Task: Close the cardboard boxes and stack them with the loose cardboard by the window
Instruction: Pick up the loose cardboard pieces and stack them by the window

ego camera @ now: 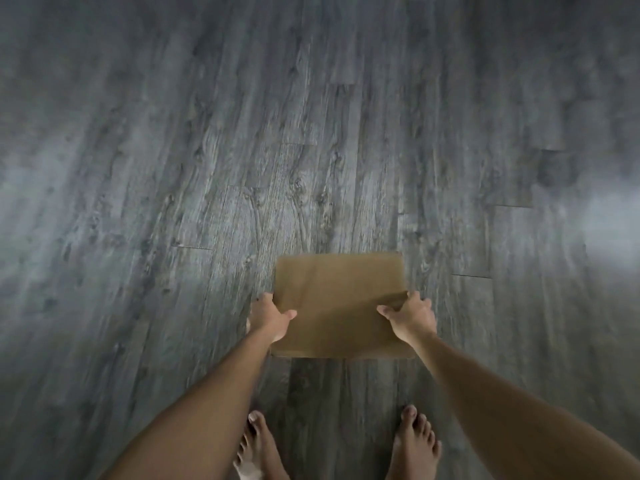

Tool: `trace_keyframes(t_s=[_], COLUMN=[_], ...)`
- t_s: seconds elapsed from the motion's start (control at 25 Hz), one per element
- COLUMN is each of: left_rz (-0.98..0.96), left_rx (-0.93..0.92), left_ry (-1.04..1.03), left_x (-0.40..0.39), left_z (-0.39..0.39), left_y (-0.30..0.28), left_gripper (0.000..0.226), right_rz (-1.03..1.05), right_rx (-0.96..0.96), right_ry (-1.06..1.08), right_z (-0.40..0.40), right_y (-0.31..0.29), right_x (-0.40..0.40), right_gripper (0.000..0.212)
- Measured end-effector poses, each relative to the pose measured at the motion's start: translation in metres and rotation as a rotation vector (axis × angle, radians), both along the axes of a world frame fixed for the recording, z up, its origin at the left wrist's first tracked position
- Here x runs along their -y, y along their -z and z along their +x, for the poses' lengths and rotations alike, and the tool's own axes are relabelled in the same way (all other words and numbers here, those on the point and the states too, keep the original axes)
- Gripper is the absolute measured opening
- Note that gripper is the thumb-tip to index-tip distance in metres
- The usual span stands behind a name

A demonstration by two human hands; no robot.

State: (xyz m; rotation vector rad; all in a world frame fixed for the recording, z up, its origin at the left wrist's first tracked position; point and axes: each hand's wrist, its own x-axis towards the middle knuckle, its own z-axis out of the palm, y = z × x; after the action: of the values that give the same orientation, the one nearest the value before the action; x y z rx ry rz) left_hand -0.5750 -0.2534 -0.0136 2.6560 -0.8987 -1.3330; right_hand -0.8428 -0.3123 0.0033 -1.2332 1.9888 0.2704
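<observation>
bare feet (346, 445) at 6 o'clock | left hand (268, 317), right hand (412, 317) each grip cardboard (341, 306) edges (thumbs on top) | risk: thin edge-hold may slip, sheet dropping on toes

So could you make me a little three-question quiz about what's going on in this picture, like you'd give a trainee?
1. True or false: only one hand holds the cardboard piece.
2. Multiple choice: what lies beneath the cardboard? A) a carpet B) a grey wood-plank floor C) a table
3. Fill in: the person's bare ___ show at the bottom of the view.

Key
1. False. The left hand grips the left edge and the right hand grips the right edge, thumbs on top.
2. B.
3. Feet.
</observation>
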Motion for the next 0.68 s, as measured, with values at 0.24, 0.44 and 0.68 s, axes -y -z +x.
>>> trace_keyframes(t_s=[0.24,0.44,0.68], left_rz=[-0.101,-0.158,-0.264], left_rx=[-0.045,0.024,0.055], left_ry=[-0.038,0.188,0.337], left_x=[0.025,0.063,0.102], left_z=[-0.035,-0.075,-0.151], left_y=[-0.196,-0.4,-0.584], left_gripper=[0.062,0.057,0.053], right_rz=[-0.104,-0.147,-0.284], right_rx=[0.063,0.111,0.134], right_ry=[0.067,0.171,0.248], right_z=[-0.044,-0.093,-0.169], right_y=[-0.186,-0.37,-0.54], right_x=[0.005,0.01,0.017], right_gripper=[0.08,0.077,0.076])
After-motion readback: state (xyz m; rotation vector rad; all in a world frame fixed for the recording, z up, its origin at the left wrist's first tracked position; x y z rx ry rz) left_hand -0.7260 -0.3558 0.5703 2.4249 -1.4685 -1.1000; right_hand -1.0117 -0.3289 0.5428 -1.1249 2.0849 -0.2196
